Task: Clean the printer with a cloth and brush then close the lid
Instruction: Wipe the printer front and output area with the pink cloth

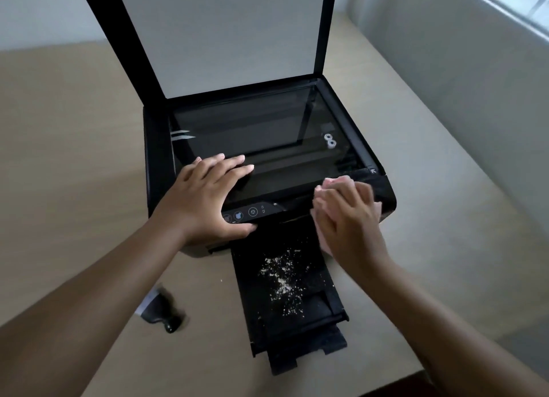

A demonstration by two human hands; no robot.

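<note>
black printer [383, 194] at centre of the beige bench [74, 165], lid [234, 37] raised nearly upright toward 12 o'clock, white underside facing the camera. dark scanner glass [267, 135] exposed below it, with two small white rings showing at its 3 o'clock side.

left hand [205, 197] flat on the printer at the glass's 8 o'clock corner, grip wide, fingers [234, 165] spread over the glass and pointing toward 2 o'clock, thumb down over the front edge just beside the control panel [252, 212]. holding nothing.

right hand [347, 218] at the printer's front right corner, about 4 o'clock from the glass, blurred. grip narrow, fingers curled on a pale pink cloth [334, 183], which peeks out above the knuckles and below the palm. cloth pressed against the printer's front edge.

output tray [332, 301] pulled out from the front toward 6 o'clock, reaching near the bench edge. pale crumbs or dust [282, 281] scattered over the tray's middle, a few specks on the bench just beside the tray's left side.

brush [163, 310] lying on the bench at 7 o'clock from the printer, well apart from both hands, dark handle toward 5 o'clock, blurred; bristle end partly hidden behind the left forearm.

grey wall and a window strip at 2 o'clock.
</note>
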